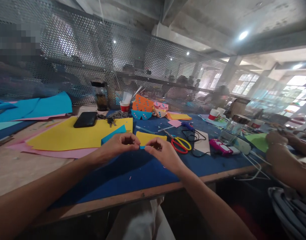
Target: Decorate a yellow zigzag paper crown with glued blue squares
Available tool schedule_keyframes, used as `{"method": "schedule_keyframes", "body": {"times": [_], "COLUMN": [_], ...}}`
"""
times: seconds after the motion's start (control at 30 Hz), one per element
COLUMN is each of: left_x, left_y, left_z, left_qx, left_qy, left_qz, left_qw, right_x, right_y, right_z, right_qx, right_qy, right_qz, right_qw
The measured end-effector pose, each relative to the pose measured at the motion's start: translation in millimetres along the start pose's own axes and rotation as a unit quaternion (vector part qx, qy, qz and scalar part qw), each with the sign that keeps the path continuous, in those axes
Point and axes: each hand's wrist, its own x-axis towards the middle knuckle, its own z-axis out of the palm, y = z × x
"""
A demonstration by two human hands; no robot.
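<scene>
Between the fingertips of my left hand [120,144] and my right hand [164,151] is a small blue strip [142,147], pinched at both ends just above the blue table covering. What the strip is made of is hard to tell at this size. A yellow piece [151,136] lies right behind it. Scissors [181,144] with red and yellow handles rest beyond my right hand. Near my left hand a blue piece [115,133] lies against a large yellow sheet [67,135].
A black phone [85,119] and keys [111,121] lie on the yellow sheet. Decorated paper-like pieces [142,107] stand at the back. A glass jar [233,130], a pink device [220,147] and white cables [253,168] are to the right, near another person's arms [288,160].
</scene>
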Motion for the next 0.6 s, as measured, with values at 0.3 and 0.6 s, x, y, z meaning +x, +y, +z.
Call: {"method": "schedule_keyframes", "body": {"times": [0.3, 0.6], "left_x": [-0.4, -1.5], "left_y": [-4.0, -3.1], "left_z": [1.8, 1.0], "left_qx": [0.002, 0.000], "left_qy": [-0.028, -0.034], "left_qz": [-0.006, -0.007], "left_qw": [1.000, 0.999], "right_x": [0.1, 1.0], "right_y": [-2.3, -0.3], "right_z": [-2.5, -2.6], "right_qx": [0.009, 0.014], "right_qy": [0.014, 0.034], "right_qz": [-0.005, -0.008], "right_qw": [1.000, 0.999]}}
